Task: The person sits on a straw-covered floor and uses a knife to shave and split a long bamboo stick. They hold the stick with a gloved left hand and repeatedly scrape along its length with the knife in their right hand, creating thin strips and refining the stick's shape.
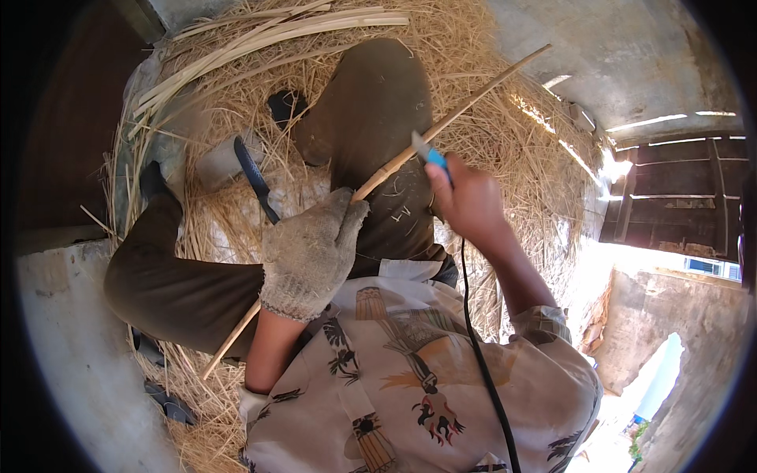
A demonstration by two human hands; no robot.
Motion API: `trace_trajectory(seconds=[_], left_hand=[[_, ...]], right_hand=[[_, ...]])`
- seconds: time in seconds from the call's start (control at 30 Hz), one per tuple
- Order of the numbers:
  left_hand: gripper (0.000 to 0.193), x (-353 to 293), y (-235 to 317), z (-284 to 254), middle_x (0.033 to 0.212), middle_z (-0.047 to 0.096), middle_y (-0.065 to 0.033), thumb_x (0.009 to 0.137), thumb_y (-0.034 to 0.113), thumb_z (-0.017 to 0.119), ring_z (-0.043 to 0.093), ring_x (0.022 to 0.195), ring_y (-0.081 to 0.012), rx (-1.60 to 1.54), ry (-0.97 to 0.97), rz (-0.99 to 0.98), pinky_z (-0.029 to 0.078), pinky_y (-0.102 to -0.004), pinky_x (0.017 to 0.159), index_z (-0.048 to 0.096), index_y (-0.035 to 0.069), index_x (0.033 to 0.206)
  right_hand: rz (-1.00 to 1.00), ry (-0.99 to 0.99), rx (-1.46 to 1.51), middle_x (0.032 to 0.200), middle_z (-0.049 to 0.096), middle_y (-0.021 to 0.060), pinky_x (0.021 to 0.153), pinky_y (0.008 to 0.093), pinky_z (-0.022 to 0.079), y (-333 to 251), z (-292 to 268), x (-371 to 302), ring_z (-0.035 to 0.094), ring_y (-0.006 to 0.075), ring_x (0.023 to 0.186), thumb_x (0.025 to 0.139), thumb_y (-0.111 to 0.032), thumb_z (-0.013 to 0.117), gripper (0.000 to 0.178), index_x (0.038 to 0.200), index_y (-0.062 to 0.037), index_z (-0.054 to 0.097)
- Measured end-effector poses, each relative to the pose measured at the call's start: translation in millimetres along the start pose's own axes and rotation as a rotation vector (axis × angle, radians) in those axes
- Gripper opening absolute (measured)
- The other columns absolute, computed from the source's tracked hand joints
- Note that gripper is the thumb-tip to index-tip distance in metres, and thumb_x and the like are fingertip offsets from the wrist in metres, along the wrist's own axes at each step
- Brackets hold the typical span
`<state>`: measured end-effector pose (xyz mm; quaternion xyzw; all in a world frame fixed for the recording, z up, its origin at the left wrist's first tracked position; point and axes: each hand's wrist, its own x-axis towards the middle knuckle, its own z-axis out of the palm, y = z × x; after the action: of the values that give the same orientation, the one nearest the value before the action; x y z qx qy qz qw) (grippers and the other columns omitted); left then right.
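Note:
My left hand [310,248], in a worn grey knitted glove, is closed around a long thin bamboo stick [465,104]. The stick slants across my raised knee, its far tip up to the right and its near end past my left wrist. In my bare right hand [469,197] is a small knife [434,158] with a light blue handle. Its short blade lies against the stick just beyond a joint. A few pale shavings cling to my dark trouser leg [382,87] under the stick.
Pale shavings and straw [512,213] cover the floor around me. A dark curved blade [252,175] leans by a greyish block [217,165] at left. Long split strips [276,35] lie at the far left. Dark sandals [169,404] sit near the left wall. A black cable [481,355] runs over my shirt.

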<state>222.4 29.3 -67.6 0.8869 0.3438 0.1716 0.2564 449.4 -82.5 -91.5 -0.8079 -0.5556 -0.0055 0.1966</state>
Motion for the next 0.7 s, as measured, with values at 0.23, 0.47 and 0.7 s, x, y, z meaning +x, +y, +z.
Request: trace_trajectory(seconds=[0.23, 0.47, 0.7], left_hand=[[0.030, -4, -16, 13, 0.084, 0.073, -0.0169, 0.099, 0.032, 0.061, 0.071, 0.074, -0.0336, -0.011, 0.110, 0.149, 0.056, -0.0426, 0.065, 0.071, 0.005, 0.106], [0.032, -6, -20, 16, 0.087, 0.074, -0.0160, 0.099, 0.033, 0.060, 0.072, 0.076, -0.0329, 0.083, 0.124, 0.259, 0.056, -0.0425, 0.067, 0.073, 0.006, 0.109], [0.035, -3, -6, 7, 0.084, 0.073, -0.0172, 0.100, 0.036, 0.058, 0.071, 0.072, -0.0335, -0.008, 0.037, 0.016, 0.056, -0.0423, 0.067, 0.071, 0.006, 0.114]], right_hand=[[-0.060, 0.037, -0.065, 0.055, 0.058, 0.0114, 0.044, 0.0427, 0.046, 2, 7, 5, 0.061, 0.0325, 0.048, 0.100, -0.046, 0.058, 0.041, 0.085, -0.0074, 0.056], [0.014, 0.109, -0.163, 0.056, 0.059, 0.0100, 0.043, 0.0421, 0.046, -8, 14, -1, 0.061, 0.0308, 0.046, 0.099, -0.047, 0.058, 0.041, 0.087, -0.0082, 0.057], [0.084, 0.126, -0.196, 0.057, 0.061, 0.0098, 0.043, 0.0428, 0.047, -14, 22, -6, 0.062, 0.0306, 0.046, 0.100, -0.049, 0.054, 0.043, 0.088, -0.0082, 0.058]])
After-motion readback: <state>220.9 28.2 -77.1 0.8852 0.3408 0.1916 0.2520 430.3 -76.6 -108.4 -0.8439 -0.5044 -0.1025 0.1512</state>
